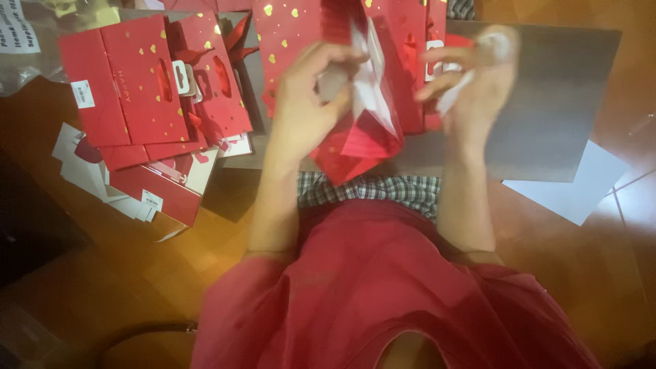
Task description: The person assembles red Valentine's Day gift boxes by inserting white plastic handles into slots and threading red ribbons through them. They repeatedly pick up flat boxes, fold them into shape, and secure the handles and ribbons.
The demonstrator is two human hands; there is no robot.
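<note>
Left hand [307, 102] is curled, fingers closed around the left side of a red gift bag [362, 130] with a white lining; thumb and fingers pinch the bag's edge near its top. Right hand [471, 82] is on the bag's right side, fingers partly bent and closed on a white scrap or handle part at the bag's edge; motion blur hides the exact contact. The two hands sit close together with the bag between them, held up off the surface, its folded bottom corner pointing down toward the person's checked shorts [372, 188].

Behind the bag lies a grey board [553, 116]; the bag overlaps its near edge. More red bags with gold hearts [287, 27] lie at the far side of the bag, on the board. Left of the bag, well apart, is a flat stack of red bags [137, 89] with cut-out handles, fanned over white cards [82, 171]. Right of the bag, beyond the board's corner, a white sheet [581, 184] lies on the wooden floor [123, 273].

Room: bare floor shows below the stack on the left and past the sheet on the right. The person's red shirt [383, 294] fills the space directly below the bag.
</note>
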